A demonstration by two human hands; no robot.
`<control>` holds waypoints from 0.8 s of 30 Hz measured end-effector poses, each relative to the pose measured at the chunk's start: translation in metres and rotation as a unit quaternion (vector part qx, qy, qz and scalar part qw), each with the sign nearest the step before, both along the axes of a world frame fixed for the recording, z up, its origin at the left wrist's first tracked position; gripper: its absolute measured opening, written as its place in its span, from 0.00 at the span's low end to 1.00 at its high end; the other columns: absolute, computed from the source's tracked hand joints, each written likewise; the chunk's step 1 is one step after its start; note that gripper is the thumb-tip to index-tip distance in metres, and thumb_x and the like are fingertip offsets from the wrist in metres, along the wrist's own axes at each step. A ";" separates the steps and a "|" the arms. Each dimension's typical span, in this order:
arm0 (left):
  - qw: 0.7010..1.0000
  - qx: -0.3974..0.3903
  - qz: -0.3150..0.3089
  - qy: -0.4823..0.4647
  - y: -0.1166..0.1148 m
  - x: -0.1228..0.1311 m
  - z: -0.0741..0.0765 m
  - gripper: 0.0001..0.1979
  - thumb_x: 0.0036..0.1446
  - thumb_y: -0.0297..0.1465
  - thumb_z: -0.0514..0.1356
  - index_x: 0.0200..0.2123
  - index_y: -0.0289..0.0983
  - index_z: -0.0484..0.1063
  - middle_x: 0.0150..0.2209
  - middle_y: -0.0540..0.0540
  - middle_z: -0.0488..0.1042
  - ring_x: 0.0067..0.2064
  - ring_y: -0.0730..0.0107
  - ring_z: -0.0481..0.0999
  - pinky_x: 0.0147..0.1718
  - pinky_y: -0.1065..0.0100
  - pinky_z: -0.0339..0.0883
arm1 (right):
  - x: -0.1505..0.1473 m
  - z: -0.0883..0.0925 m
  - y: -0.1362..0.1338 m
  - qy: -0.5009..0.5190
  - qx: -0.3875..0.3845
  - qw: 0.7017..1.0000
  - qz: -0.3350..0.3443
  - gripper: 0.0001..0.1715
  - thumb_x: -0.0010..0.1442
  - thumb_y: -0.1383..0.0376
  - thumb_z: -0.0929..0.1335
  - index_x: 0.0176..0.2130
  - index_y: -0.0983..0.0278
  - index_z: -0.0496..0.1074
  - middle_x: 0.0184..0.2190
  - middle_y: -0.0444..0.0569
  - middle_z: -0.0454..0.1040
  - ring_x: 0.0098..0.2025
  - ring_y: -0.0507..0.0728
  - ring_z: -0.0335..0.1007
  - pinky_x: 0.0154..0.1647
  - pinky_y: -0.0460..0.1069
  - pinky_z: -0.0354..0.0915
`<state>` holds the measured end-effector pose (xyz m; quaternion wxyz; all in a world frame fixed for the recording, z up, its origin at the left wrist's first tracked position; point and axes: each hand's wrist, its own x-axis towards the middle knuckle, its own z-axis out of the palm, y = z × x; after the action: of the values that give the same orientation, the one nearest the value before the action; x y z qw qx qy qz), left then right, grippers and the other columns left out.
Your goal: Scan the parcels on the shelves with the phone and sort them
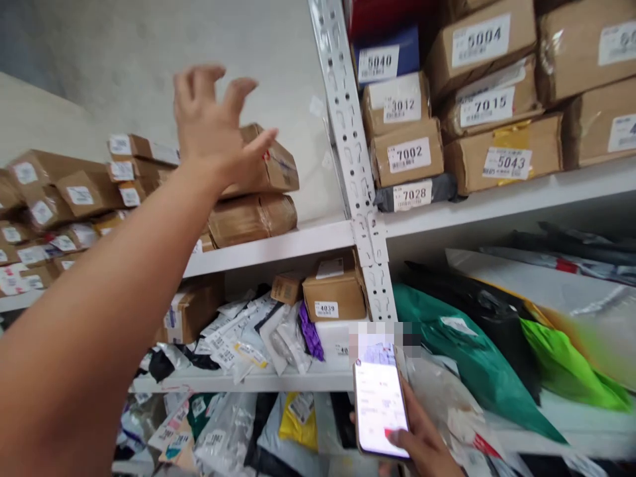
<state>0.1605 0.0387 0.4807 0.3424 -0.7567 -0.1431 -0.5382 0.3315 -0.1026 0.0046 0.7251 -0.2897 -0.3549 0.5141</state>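
Spreading its fingers wide, the left hand (209, 126), with nothing visible in its grasp, is raised before the upper carton (281, 169), its thumb overlapping it (whether they touch, I cannot tell). That carton rests on a lower carton (253, 222) above the white shelf (268, 248); it looks stiff-walled, of unknowable weight, probably steadiest held by both sides. Well apart, further right, the phone (377, 411), likely light, rigid, slick and breakable, sits clasped by its edges in the right hand (422, 430), a sensible hold.
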 end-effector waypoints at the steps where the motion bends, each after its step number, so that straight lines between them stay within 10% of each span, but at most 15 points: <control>1: 0.999 0.015 0.010 0.051 -0.002 0.008 -0.008 0.36 0.50 0.45 0.67 0.59 0.34 0.66 0.64 0.42 0.56 0.66 0.48 0.46 0.64 0.45 0.28 | -0.004 0.004 -0.001 0.000 0.004 1.000 -0.001 0.58 0.50 0.59 0.74 0.69 0.54 0.42 0.59 0.56 0.69 0.54 0.71 0.72 0.35 0.56 0.75; 11: 0.980 0.054 0.149 0.123 0.039 0.028 -0.034 0.32 0.45 0.42 0.53 0.39 0.15 0.72 0.60 0.36 0.57 0.65 0.25 0.43 0.46 0.24 0.29 | -0.003 0.017 -0.001 -0.043 0.040 0.998 0.030 0.57 0.55 0.68 0.70 0.70 0.52 0.33 0.61 0.57 0.66 0.49 0.66 0.75 0.24 0.50 0.74; 17: 0.961 0.094 0.224 0.135 0.056 0.011 -0.029 0.22 0.37 0.41 0.30 0.11 0.28 0.48 0.62 0.30 0.50 0.66 0.30 0.42 0.40 0.26 0.47 | 0.002 0.005 0.000 -0.050 0.028 0.998 0.029 0.59 0.55 0.65 0.71 0.69 0.51 0.33 0.62 0.58 0.64 0.51 0.69 0.72 0.24 0.52 0.74; 20: 0.959 0.093 0.223 0.152 0.053 0.002 -0.030 0.19 0.36 0.38 0.27 0.11 0.31 0.46 0.64 0.27 0.46 0.66 0.33 0.39 0.39 0.31 0.53 | 0.002 0.002 0.001 -0.043 0.010 0.999 0.026 0.58 0.55 0.64 0.72 0.69 0.50 0.34 0.63 0.58 0.62 0.52 0.70 0.71 0.24 0.53 0.74; 24: 0.977 0.152 0.143 0.039 0.068 -0.032 -0.063 0.29 0.51 0.36 0.34 0.31 0.20 0.67 0.68 0.35 0.43 0.69 0.52 0.41 0.54 0.40 0.49 | 0.001 -0.004 0.000 -0.031 -0.005 0.999 0.032 0.60 0.55 0.61 0.72 0.70 0.54 0.33 0.56 0.60 0.70 0.50 0.72 0.73 0.24 0.54 0.73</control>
<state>0.1285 0.1067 0.4177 0.5319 -0.6878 -0.1531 -0.4696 0.3323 -0.1027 0.0001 0.6955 -0.2975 -0.3839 0.5295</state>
